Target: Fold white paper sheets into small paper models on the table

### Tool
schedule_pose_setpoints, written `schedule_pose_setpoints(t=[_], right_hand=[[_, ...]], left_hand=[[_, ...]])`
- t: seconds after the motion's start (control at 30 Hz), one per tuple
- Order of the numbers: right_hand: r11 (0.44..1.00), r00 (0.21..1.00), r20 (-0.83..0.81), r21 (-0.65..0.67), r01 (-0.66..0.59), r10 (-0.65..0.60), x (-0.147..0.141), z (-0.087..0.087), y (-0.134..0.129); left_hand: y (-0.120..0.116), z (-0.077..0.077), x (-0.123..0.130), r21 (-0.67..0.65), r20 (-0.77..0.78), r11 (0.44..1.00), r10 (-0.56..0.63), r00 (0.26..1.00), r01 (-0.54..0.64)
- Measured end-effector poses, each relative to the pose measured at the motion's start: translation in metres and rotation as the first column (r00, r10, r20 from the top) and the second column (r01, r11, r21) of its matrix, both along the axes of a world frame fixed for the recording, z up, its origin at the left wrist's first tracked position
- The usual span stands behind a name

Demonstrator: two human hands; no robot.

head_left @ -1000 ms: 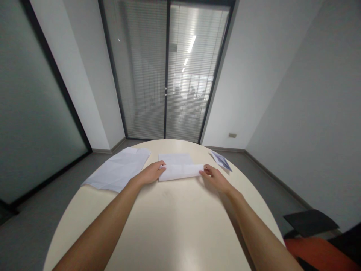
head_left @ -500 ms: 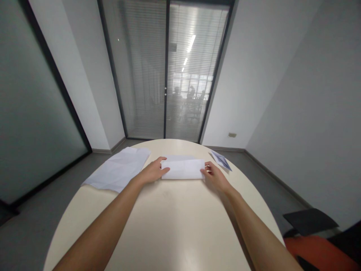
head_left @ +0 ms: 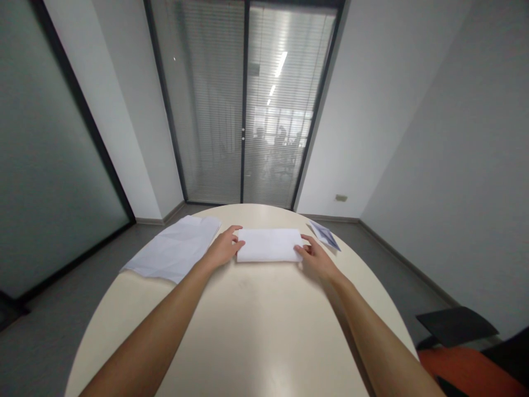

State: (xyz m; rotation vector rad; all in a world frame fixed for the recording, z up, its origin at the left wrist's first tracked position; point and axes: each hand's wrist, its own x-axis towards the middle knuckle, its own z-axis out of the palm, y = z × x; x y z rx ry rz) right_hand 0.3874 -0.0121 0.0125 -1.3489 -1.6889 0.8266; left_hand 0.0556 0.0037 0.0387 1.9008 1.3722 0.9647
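A folded sheet of white paper (head_left: 269,246) lies wide across the far half of the round table, its long sides running left to right. At its left end, my left hand (head_left: 224,246) grips the edge, thumb on top and fingers curled behind. My right hand (head_left: 316,256) pinches the opposite end, with the thumb over the near right corner. Parts of the fingers on both hands are hidden beneath or behind the paper.
Larger white sheets (head_left: 176,248) lie at the table's left edge. A folded printed paper (head_left: 326,236) sits at the far right edge. The cream round table (head_left: 248,325) has an orange and black chair (head_left: 467,353) to its right.
The upper layer of the paper has come further away from me and now covers the back strip that showed behind it. My left thumb has slid slightly left and up.
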Motion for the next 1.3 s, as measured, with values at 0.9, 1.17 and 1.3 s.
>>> schedule_pose_setpoints(t=[0.9,1.17,1.3], right_hand=[[0.996,0.987,0.132,-0.002,-0.089,0.089,-0.003,-0.001,-0.004],[0.99,0.966,0.219,-0.018,-0.137,0.138,-0.005,0.0,-0.007],[0.995,0.93,0.354,-0.018,-0.102,0.102,-0.006,0.005,-0.008]], left_hand=[[-0.014,0.005,0.007,-0.057,-0.534,0.975,0.153,0.832,-0.216],[-0.024,0.003,0.015,0.116,-0.65,0.993,0.077,0.756,-0.001],[-0.025,-0.011,0.021,-0.025,-0.625,0.957,-0.24,0.743,0.288]])
